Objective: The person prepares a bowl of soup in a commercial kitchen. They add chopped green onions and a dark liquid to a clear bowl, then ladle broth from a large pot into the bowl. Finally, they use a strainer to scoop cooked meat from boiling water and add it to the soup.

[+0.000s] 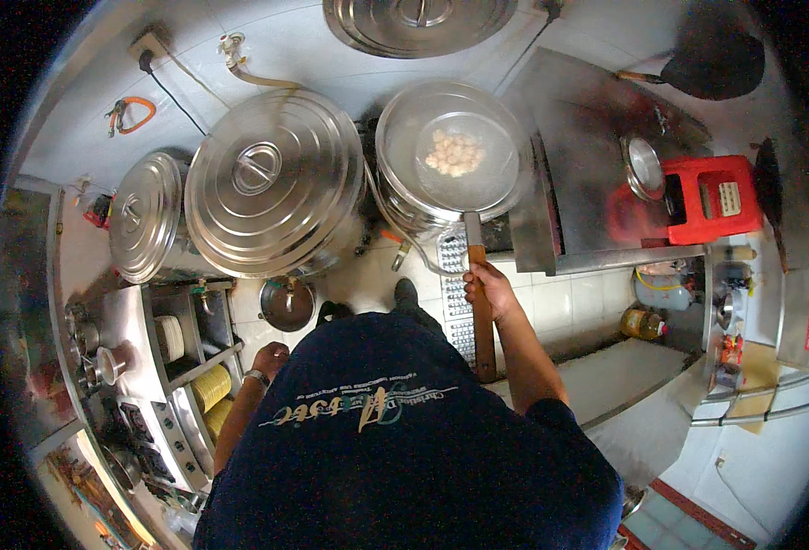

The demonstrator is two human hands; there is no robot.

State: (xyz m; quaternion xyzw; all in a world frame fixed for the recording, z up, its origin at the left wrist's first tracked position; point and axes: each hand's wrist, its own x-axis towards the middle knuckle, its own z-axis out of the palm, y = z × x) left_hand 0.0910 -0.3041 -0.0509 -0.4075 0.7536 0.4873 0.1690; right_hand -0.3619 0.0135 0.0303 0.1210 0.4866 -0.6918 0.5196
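My right hand [488, 290] is closed around the long wooden handle [483, 337] of a large round strainer. Its wide mesh bowl [411, 151] sits at the mouth of a big steel stockpot [411, 216], with steam about it. A cluster of pale lumps [454, 152] rests in the middle; what food they are is unclear. My left hand [271, 357] hangs low beside my body, fingers curled, with nothing visible in it. Near it on the floor stands a round metal bucket [274, 313] with dark contents, below a tap [290, 295].
Two lidded stockpots [322, 172] [146, 213] stand to the left. At right, a red plastic stool [714, 168] and a steel bowl [645, 168] rest on a steel counter [576, 124]. A hose [404, 230] runs beside the strainer's pot. Shelves with stacked plates [212, 386] flank my left.
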